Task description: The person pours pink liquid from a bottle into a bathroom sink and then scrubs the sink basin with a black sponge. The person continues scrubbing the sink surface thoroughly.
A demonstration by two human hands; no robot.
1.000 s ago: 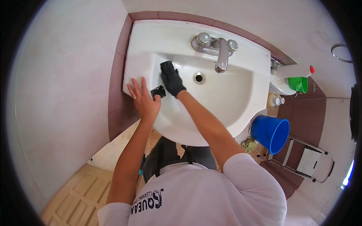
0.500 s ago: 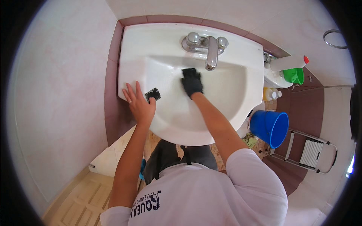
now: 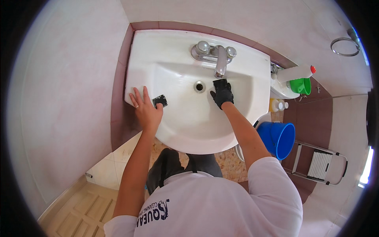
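Note:
My bare left hand (image 3: 147,112) lies flat on the left rim of the white sink (image 3: 197,134), fingers spread. Its thumb touches a small black square pad (image 3: 160,100) with whitish flecks, on the basin's left edge. Inside the basin, my right hand (image 3: 224,94) wears a black glove. Under its fingertips it presses a black scouring pad (image 3: 220,81) against the basin, just below the spout of the chrome faucet (image 3: 221,65). To the left of the glove is the round drain hole (image 3: 199,87).
At right are a white toilet tank (image 3: 282,91), a white bottle with a red tip (image 3: 296,72), a green dipper (image 3: 301,86) and yellowish bottles (image 3: 276,105). A blue bucket (image 3: 278,138) stands below, with a folding step stool (image 3: 319,165) beyond. A tiled wall (image 3: 79,79) rises close on the left.
My right hand has moved right across the basin with the pad, from over the drain to below the spout, uncovering the drain. My left hand stays in place. The view has shifted slightly.

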